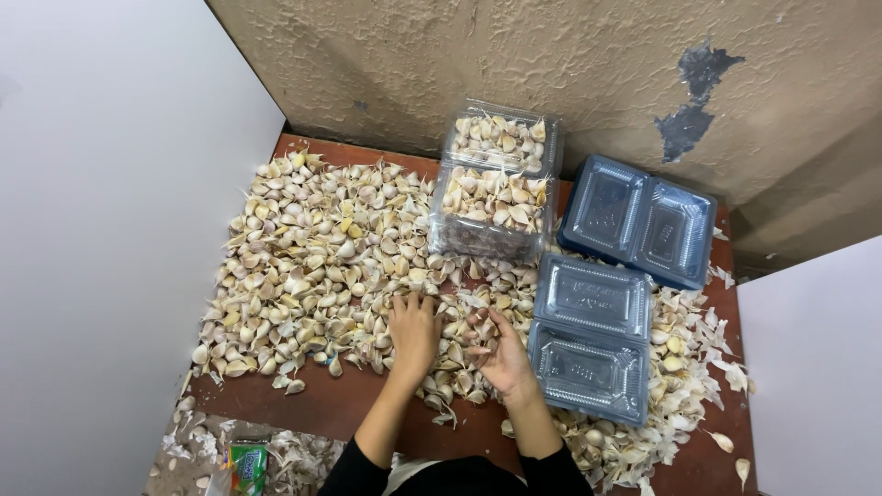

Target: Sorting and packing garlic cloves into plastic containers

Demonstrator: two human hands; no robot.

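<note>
Fingers of your left hand [413, 329] lie spread on pale loose garlic cloves [312, 266] mid-table, right hand [501, 354] cupping cloves beside it.

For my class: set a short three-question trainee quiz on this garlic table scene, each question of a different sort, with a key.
1. True or false: both open clear containers at the back hold garlic cloves.
2. Which hand lies palm down on the pile of loose garlic cloves? A) left hand B) right hand
3. Fill in: the open clear container beside the right hand is ____.

Key
1. True.
2. A; the right hand is turned palm up, fingers curled, among the cloves.
3. Empty, like the bluish open container behind it.
</note>
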